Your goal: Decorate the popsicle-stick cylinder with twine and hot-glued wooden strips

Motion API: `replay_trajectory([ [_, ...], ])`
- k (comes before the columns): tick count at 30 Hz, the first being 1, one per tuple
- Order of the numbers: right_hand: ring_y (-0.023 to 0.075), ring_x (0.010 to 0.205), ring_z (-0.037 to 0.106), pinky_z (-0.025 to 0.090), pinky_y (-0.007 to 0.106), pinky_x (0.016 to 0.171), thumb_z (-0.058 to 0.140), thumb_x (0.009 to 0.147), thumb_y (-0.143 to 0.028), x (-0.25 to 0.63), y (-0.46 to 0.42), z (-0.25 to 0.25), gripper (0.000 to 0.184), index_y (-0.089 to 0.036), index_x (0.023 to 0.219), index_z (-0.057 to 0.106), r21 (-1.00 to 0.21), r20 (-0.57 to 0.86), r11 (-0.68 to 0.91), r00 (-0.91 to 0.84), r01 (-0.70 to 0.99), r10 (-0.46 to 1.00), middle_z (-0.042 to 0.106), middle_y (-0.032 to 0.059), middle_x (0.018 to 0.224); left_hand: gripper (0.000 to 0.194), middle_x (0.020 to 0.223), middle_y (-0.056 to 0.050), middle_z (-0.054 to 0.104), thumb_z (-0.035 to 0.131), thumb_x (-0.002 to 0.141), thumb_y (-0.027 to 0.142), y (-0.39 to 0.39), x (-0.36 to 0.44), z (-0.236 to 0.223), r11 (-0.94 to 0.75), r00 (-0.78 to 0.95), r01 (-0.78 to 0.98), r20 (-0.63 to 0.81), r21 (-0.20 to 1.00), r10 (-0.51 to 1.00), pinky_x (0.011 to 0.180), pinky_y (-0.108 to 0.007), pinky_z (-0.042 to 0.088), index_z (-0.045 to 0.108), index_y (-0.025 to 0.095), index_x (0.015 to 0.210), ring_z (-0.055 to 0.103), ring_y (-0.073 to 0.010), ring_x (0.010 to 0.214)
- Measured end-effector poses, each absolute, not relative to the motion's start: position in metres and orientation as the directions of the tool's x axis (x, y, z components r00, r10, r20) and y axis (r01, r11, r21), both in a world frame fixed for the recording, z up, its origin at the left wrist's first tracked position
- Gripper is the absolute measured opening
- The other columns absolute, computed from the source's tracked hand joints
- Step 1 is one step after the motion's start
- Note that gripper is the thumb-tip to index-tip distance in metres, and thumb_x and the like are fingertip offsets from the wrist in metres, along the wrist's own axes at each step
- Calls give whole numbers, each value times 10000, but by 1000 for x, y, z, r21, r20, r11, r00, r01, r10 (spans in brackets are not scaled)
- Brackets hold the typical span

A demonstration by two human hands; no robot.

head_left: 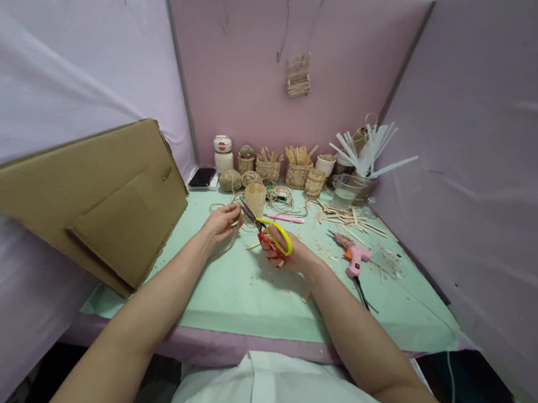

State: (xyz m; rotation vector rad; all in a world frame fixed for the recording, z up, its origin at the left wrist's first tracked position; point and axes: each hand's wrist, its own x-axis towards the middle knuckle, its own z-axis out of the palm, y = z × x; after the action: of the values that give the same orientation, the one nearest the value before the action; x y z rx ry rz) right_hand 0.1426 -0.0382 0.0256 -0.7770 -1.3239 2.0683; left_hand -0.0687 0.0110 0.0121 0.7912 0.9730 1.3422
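Note:
My right hand (280,252) is closed through the handles of yellow and red scissors (269,228), whose blades point up and left. My left hand (223,220) pinches a strand of thin jute twine (227,209) right at the blade tips. The twine loops away over the pale green table (245,292). A small holder made of wooden sticks (254,198) stands just behind the blades.
A pink glue gun (353,254) lies to the right with loose wooden sticks (347,218). Twine balls (230,180), stick baskets (298,173), a jar (223,153), a phone (202,177), a clear cup (346,191) and white glue sticks (372,151) line the back. A cardboard sheet (98,196) leans at left.

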Motion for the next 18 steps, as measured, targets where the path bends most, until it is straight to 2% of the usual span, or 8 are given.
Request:
replay_trajectory([
  [13, 56, 452, 288, 169, 164, 359, 751, 637, -728, 139, -41, 25, 620, -239, 822, 418, -958, -164, -270, -586, -98, 793, 406, -97, 605, 130, 739, -6, 645, 792, 735, 137, 5, -59, 14, 125, -41, -325, -146, 937, 988, 684, -228, 482, 667, 147, 766, 575, -78, 651],
  [18, 46, 440, 265, 172, 169, 370, 765, 648, -687, 139, -42, 24, 591, -235, 806, 418, -963, -120, -239, -589, -128, 799, 395, -103, 585, 149, 776, -12, 660, 809, 716, 139, 6, -59, 14, 138, -22, -313, -153, 940, 988, 695, -225, 485, 680, 147, 790, 570, -71, 645],
])
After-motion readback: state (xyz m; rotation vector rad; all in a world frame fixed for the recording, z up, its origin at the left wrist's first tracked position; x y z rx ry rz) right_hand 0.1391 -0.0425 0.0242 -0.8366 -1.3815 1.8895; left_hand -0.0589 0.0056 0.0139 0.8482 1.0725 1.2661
